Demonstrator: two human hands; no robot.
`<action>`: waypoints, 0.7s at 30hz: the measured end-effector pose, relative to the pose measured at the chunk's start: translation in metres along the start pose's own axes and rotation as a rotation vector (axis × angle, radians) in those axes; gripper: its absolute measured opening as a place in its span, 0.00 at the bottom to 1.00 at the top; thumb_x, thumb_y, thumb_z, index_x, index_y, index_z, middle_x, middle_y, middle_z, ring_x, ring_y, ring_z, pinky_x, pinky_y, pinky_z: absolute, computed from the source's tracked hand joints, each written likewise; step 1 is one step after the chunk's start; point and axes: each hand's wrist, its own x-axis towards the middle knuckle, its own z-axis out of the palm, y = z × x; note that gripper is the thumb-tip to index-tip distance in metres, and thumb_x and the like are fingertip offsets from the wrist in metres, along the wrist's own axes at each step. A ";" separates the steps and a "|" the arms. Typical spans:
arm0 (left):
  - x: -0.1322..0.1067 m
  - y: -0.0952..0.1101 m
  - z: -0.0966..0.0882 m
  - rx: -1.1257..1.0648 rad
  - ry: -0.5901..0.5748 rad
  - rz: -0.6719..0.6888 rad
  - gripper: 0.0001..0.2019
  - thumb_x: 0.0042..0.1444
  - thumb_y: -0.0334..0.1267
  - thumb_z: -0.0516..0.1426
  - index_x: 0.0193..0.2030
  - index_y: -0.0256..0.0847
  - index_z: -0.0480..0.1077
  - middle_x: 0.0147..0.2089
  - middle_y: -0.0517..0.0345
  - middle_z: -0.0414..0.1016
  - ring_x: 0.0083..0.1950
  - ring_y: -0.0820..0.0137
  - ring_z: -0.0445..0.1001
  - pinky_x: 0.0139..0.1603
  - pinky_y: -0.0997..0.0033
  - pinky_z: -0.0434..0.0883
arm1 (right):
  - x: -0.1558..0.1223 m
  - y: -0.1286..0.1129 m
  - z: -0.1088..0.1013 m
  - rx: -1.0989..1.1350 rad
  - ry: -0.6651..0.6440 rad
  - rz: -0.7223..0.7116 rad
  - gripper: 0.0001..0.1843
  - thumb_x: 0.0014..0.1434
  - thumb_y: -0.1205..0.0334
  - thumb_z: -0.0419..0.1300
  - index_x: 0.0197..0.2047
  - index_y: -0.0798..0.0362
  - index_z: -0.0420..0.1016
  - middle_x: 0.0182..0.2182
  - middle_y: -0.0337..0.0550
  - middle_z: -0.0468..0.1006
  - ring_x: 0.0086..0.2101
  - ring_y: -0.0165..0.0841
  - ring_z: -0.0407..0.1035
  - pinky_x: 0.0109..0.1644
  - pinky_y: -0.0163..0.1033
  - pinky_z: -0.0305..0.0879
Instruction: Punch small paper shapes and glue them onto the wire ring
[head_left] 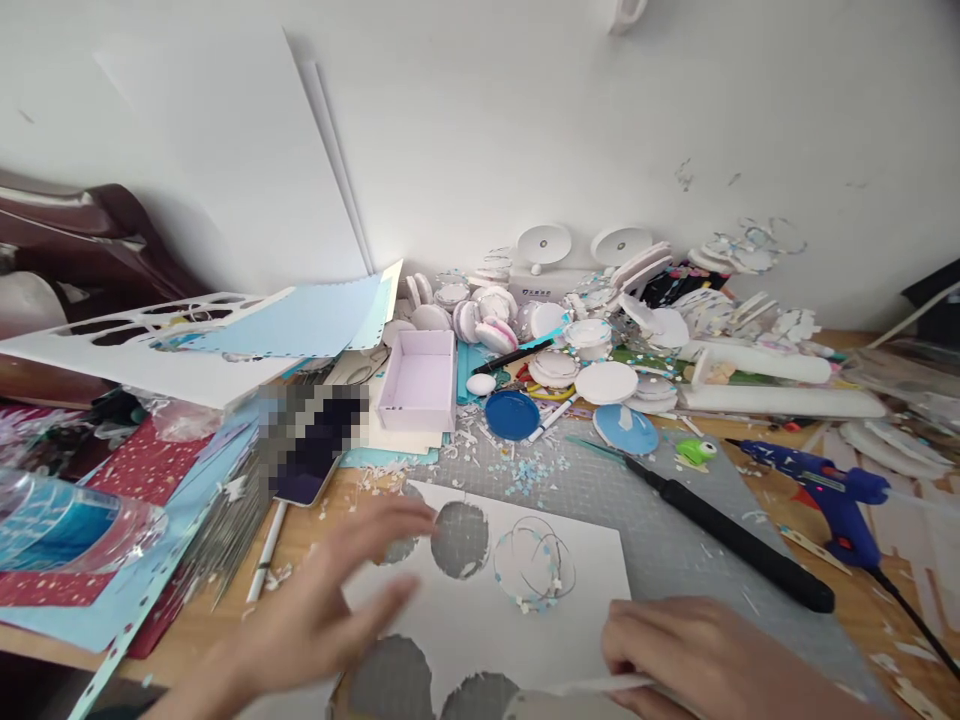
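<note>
My left hand (pixel 315 610) hovers over the left part of a white board (pixel 465 625), thumb and fingers apart with nothing between them. Several round holes are cut through this board, and the grey cutting mat (pixel 675 540) shows through them. At the board's right edge my right hand (pixel 697 650) is closed, with a thin white piece (pixel 585 690) at its fingers, partly cut off by the lower frame edge. Wire rings with pale blue and white bits (pixel 536 565) lie on the board between my hands.
A black-handled tool with a thin blade (pixel 727 535) lies on the mat. Right of it are a green toy (pixel 696 451) and a blue glue gun (pixel 832 500). Behind stand a lilac box (pixel 418 385) and piled white discs (pixel 555 368). A phone (pixel 315 450) lies left.
</note>
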 end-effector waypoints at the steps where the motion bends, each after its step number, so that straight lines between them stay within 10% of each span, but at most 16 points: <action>1: 0.004 0.007 0.011 -0.016 -0.116 0.100 0.19 0.58 0.37 0.54 0.57 0.47 0.63 0.58 0.53 0.67 0.59 0.61 0.65 0.59 0.62 0.64 | 0.006 -0.005 -0.001 -0.013 -0.025 -0.007 0.06 0.61 0.62 0.52 0.32 0.47 0.66 0.30 0.39 0.77 0.32 0.36 0.73 0.33 0.37 0.65; 5: 0.029 0.022 0.041 -0.106 -0.305 0.258 0.30 0.51 0.46 0.62 0.59 0.43 0.59 0.59 0.47 0.65 0.58 0.58 0.65 0.58 0.60 0.66 | 0.013 -0.007 0.000 0.002 -0.041 0.059 0.05 0.61 0.65 0.53 0.32 0.50 0.66 0.31 0.40 0.76 0.32 0.35 0.73 0.33 0.36 0.63; 9: 0.048 0.026 0.055 -0.029 -0.349 0.298 0.06 0.62 0.34 0.51 0.43 0.41 0.67 0.45 0.51 0.73 0.48 0.64 0.69 0.50 0.65 0.68 | 0.009 0.014 -0.006 0.204 0.099 0.119 0.06 0.62 0.58 0.53 0.35 0.50 0.66 0.32 0.38 0.74 0.33 0.32 0.70 0.36 0.34 0.63; 13: 0.053 0.030 0.061 -0.016 -0.375 0.339 0.08 0.62 0.28 0.47 0.38 0.41 0.67 0.40 0.52 0.73 0.45 0.65 0.70 0.47 0.67 0.68 | 0.016 0.039 -0.014 0.343 0.260 0.081 0.08 0.63 0.59 0.51 0.43 0.50 0.69 0.40 0.42 0.71 0.37 0.30 0.67 0.43 0.35 0.64; 17: 0.051 0.036 0.058 -0.028 -0.412 0.317 0.10 0.61 0.28 0.48 0.41 0.42 0.67 0.41 0.51 0.74 0.44 0.65 0.71 0.46 0.69 0.70 | 0.037 0.052 -0.008 0.311 0.138 -0.076 0.19 0.59 0.61 0.58 0.54 0.45 0.67 0.55 0.45 0.63 0.50 0.34 0.64 0.55 0.37 0.59; 21: 0.045 0.040 0.052 -0.013 -0.359 0.300 0.09 0.60 0.29 0.49 0.37 0.43 0.68 0.41 0.51 0.75 0.46 0.64 0.73 0.47 0.68 0.72 | 0.053 0.058 0.006 0.260 0.099 -0.164 0.09 0.61 0.62 0.55 0.43 0.51 0.74 0.41 0.43 0.72 0.42 0.31 0.67 0.47 0.35 0.62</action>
